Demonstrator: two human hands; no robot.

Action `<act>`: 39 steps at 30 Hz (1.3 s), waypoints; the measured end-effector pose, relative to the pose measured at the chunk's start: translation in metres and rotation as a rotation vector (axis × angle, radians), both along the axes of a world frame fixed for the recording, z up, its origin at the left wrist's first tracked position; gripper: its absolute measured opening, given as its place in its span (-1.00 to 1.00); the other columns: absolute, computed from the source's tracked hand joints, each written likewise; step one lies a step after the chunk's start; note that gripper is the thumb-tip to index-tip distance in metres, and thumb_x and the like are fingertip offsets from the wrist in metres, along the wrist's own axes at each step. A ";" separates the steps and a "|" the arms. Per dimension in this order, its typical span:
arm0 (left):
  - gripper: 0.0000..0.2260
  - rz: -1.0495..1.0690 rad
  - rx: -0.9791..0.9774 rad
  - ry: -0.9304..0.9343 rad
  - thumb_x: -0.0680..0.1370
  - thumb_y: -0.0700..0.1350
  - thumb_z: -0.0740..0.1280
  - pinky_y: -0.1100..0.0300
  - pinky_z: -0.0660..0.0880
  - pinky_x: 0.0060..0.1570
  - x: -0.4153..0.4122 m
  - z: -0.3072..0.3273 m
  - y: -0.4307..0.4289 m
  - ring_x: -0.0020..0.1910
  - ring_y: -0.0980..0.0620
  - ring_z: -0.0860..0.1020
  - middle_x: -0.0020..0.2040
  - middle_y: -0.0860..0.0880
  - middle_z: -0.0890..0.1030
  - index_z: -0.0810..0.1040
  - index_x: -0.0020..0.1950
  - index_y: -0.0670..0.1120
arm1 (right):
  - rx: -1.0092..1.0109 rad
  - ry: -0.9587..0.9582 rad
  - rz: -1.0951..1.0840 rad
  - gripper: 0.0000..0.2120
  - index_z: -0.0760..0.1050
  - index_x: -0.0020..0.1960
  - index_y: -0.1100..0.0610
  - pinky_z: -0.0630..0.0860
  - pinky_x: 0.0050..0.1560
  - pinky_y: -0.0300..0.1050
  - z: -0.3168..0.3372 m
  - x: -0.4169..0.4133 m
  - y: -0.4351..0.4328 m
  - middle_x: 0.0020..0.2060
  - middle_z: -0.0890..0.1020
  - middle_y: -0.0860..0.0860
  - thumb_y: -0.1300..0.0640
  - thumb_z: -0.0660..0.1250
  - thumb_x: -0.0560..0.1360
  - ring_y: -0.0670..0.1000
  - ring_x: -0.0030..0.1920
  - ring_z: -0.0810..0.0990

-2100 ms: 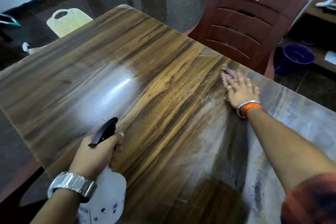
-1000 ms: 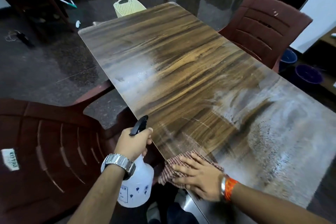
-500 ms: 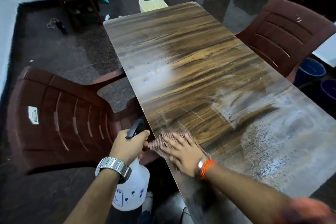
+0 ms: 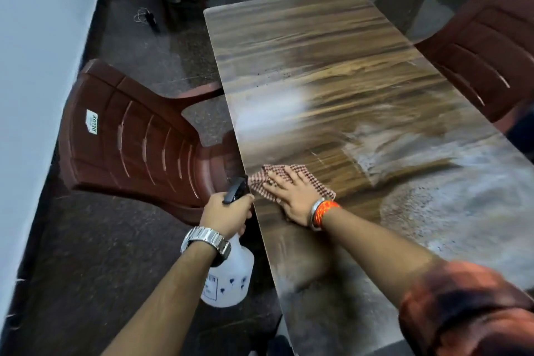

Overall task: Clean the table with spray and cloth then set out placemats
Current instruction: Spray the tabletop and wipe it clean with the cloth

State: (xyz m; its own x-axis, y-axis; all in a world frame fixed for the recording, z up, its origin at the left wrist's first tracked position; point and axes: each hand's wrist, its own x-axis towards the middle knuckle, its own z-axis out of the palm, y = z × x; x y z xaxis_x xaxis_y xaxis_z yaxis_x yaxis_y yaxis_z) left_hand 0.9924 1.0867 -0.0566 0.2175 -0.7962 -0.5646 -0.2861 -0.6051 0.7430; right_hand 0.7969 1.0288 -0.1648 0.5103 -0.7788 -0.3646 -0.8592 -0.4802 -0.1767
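Head view, looking down the length of the table (image 4: 318, 46). Pressing the checked cloth (image 4: 313, 182) flat onto the wood with the right hand (image 4: 291, 196), fingers straight and spread, nothing gripped, close to the near left edge. Holding the spray bottle (image 4: 231, 280) with the left hand (image 4: 228, 214), fingers wrapped round the neck under the black trigger, off the table's left edge and below the level of the top, nozzle near the corner of the cloth.

Spraying clearly well under way: pale film and speckled droplets over the near right part of the top, with smeared bands running through them. Wiping only partly done, to judge by that wet patch not yet cleared. A clearer strip of wood beside the cloth, probably already wiped. Far end looking dull and dry, with a thin line of dark specks across it; hard to say whether sprayed at all.

Left to do, on this reading: carrying the cloth across the wet area and on to the far end, perhaps with more spray there. No placemats anywhere in sight, so that half of the job not begun.

One brown chair (image 4: 130, 136) pulled askew on the left, another chair (image 4: 485, 46) on the right.
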 end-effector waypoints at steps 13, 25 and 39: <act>-0.77 0.084 0.012 -0.035 0.48 -0.02 0.42 0.14 0.47 -0.33 0.003 -0.021 0.103 -0.59 -0.05 0.48 -0.33 -0.09 0.71 0.64 -0.25 -0.17 | -0.183 -0.037 0.184 -0.37 -0.03 0.53 -0.21 -0.01 0.40 0.18 -0.009 -0.032 0.229 0.53 0.14 -0.13 -0.07 0.10 0.51 0.19 0.50 0.12; -0.77 0.050 0.058 -0.069 0.49 -0.03 0.43 0.09 0.52 -0.29 -0.035 -0.021 0.157 -0.52 -0.07 0.54 -0.32 -0.10 0.72 0.67 -0.23 -0.18 | -0.053 -0.069 0.175 -0.40 -0.01 0.53 -0.21 -0.15 0.47 0.27 -0.006 -0.040 0.275 0.54 0.02 -0.17 -0.04 0.04 0.51 0.17 0.53 -0.08; -0.73 0.170 -0.032 0.079 0.54 0.01 0.46 0.22 0.45 -0.52 -0.213 0.002 0.108 -0.32 -0.03 0.63 -0.28 -0.11 0.74 0.70 -0.12 -0.22 | -0.088 0.022 -0.841 -0.45 -0.10 0.54 -0.22 -0.07 0.50 0.18 -0.010 -0.355 0.153 0.55 -0.14 -0.15 -0.08 0.01 0.61 0.14 0.54 -0.07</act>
